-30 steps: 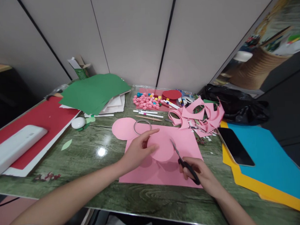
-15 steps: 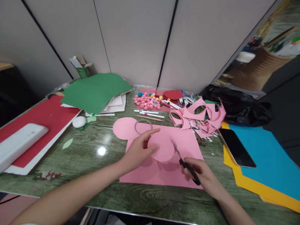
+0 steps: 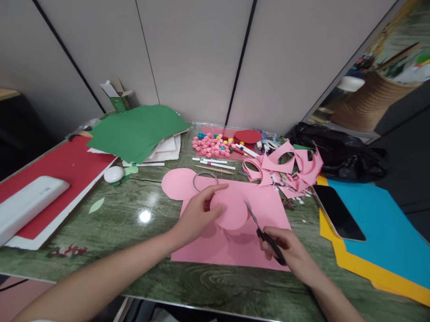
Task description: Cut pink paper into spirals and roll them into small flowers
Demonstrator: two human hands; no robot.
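Observation:
My left hand pinches a cut pink paper circle by its left edge, just above a large pink paper sheet. My right hand is closed round the black handles of scissors, whose blades point up and left toward the circle's right edge. A second pink circle lies flat behind my left hand, with a metal ring resting on its right side.
Green table with pink paper scraps, markers and small pink pieces at the back. Green paper stack and red sheet with a white device on the left. Phone on blue and yellow sheets on the right.
Hardly anything has moved. My left hand keeps hold of the pink circle and my right hand keeps the scissors beside it; the view shifted slightly.

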